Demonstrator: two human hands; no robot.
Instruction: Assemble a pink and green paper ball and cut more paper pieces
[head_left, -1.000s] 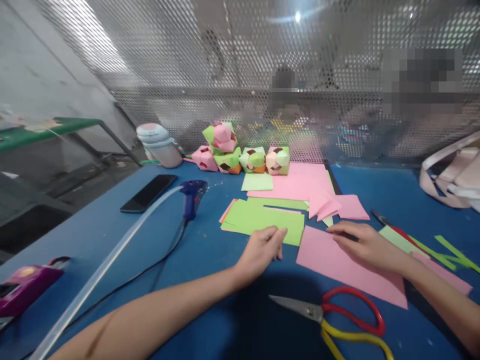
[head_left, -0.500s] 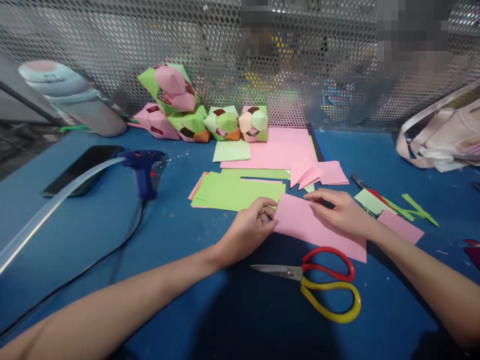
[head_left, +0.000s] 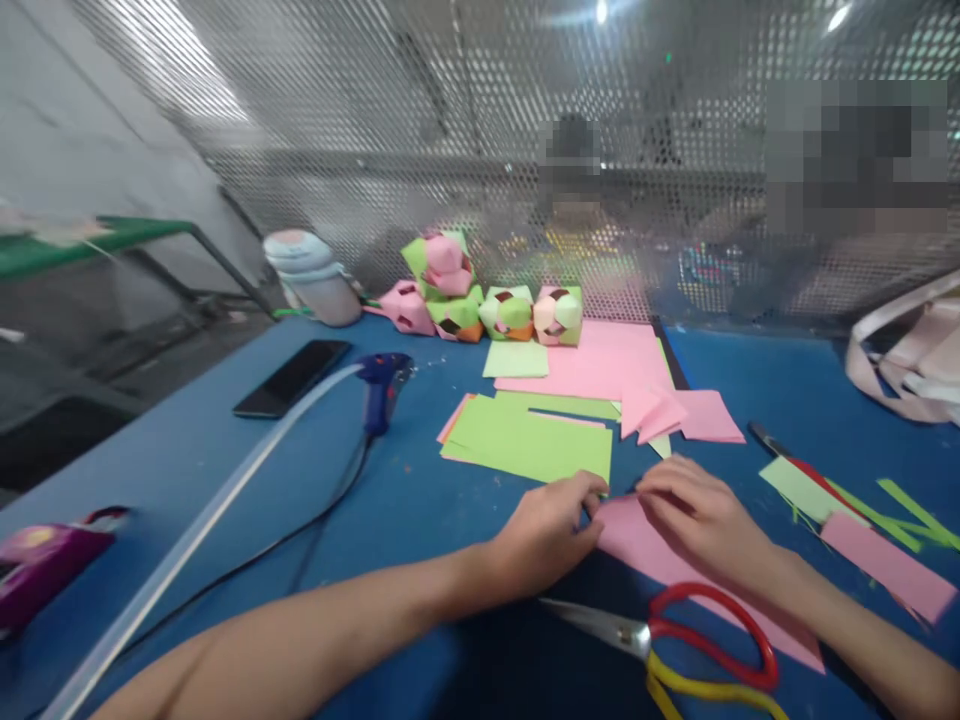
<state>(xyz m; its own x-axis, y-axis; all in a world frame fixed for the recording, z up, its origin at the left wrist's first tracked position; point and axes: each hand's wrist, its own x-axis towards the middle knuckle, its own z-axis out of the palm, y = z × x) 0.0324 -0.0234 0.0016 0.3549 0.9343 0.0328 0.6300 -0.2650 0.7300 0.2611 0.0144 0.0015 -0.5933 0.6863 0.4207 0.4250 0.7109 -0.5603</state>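
Observation:
A pink paper sheet (head_left: pixel 675 560) lies slanted on the blue table between my hands. My left hand (head_left: pixel 551 525) is at its upper left end, fingers curled with thumb and fingertips at the paper's edge. Over the sheet's upper part rests my right hand (head_left: pixel 697 505), its fingers bent and together near the same end; the fingertips are partly hidden. Scissors with one red and one yellow handle (head_left: pixel 637 635) lie below the sheet, the red loop overlapping it. Green sheets (head_left: pixel 540 435) are stacked beyond my left hand, with folded pink pieces (head_left: pixel 649 412) to their right.
Paper balls (head_left: pixel 457 290) and a bottle (head_left: pixel 311 275) stand by the mesh screen. A phone (head_left: pixel 292 378), a blue glue gun (head_left: pixel 381 385) with its cable and a purple object (head_left: pixel 52 570) are on the left. A cutter (head_left: pixel 769 440) and paper scraps lie right.
The view has shifted up and left, so things appear lower and further right. Both hands stay at the pink sheet, my right hand's fingers now nearer its upper left end.

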